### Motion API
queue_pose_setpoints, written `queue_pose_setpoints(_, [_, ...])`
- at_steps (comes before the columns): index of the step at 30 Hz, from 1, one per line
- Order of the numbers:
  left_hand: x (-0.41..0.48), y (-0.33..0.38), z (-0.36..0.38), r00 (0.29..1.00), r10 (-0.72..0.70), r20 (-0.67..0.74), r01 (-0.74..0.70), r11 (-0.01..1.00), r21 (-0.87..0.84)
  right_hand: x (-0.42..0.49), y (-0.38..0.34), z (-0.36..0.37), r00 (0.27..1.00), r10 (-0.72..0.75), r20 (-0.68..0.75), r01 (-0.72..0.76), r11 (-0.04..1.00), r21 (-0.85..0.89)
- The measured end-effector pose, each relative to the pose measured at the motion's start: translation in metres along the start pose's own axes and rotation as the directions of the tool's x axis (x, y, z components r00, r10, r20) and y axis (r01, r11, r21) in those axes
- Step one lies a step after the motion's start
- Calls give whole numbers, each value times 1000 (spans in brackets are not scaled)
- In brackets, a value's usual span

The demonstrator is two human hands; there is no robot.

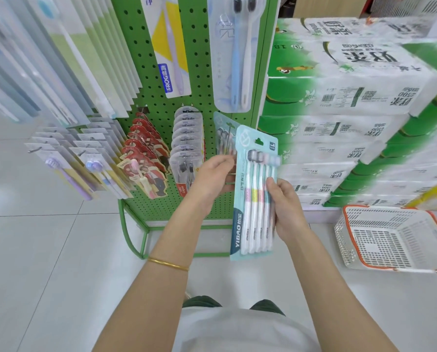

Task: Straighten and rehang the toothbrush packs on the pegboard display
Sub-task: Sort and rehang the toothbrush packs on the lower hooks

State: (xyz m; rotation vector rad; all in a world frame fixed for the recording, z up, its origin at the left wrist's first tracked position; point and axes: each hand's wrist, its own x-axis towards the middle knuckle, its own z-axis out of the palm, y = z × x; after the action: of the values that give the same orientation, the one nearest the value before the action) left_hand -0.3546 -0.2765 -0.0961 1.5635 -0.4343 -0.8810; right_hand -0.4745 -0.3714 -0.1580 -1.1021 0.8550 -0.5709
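The toothbrush pack (pixel 253 219) looks light and bendy, so the right grip (pixel 286 212) clamped mid-edge should do; can't tell what the left grip (pixel 212 176) is doing.

From here, the fingertips of my left hand (pixel 213 177) vanish behind the YIBAO toothbrush pack (pixel 254 199); tissue cases (pixel 339 97) smear out, and the basket (pixel 380 240) is clipped rightward.

Green pegboard (pixel 166 115) — pale teal pack (pixel 240 199)
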Motion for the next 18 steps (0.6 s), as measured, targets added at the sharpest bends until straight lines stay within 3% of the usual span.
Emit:
queue_pose_setpoints(9, [5, 6, -21, 938, 79, -336, -57, 995, 76, 18, 15, -1, 1000, -13, 7, 14, 981, -191])
queue_pose_setpoints(18, [9, 8, -28, 923, 114, -366, -74, 990, 122, 42, 27, 15, 998, -29, 48, 41, 961, -273])
